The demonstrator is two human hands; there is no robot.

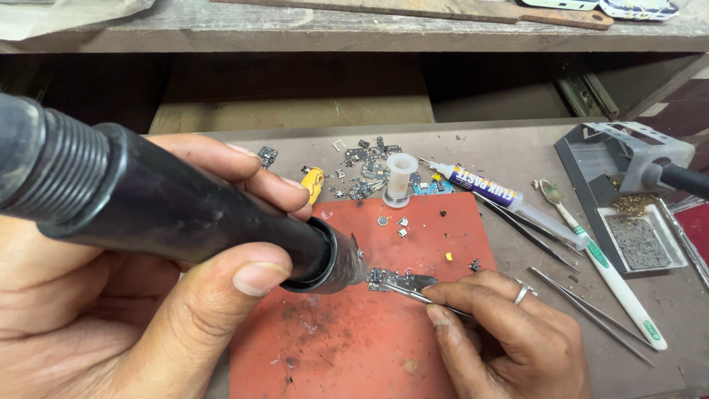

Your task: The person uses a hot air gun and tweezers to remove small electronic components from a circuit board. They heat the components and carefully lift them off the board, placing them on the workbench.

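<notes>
Nearby, syringe (502, 198), toothbrush (602, 266), spare tweezers (591, 314), loose parts (365, 166) beside red mat (354, 347).

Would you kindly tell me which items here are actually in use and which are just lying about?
In use: left hand gripping black heat tool; right hand with tweezers on small circuit board; red mat.

Lying about: syringe, toothbrush, spare tweezers, white cap, loose parts.

Two tweezers (591, 314), one syringe (509, 199), one toothbrush (605, 270), one mat (369, 340).

Worn grey wooden shelf (310, 33) above; dark open recess beneath; scuffed brown workbench (509, 151); daylight
</notes>
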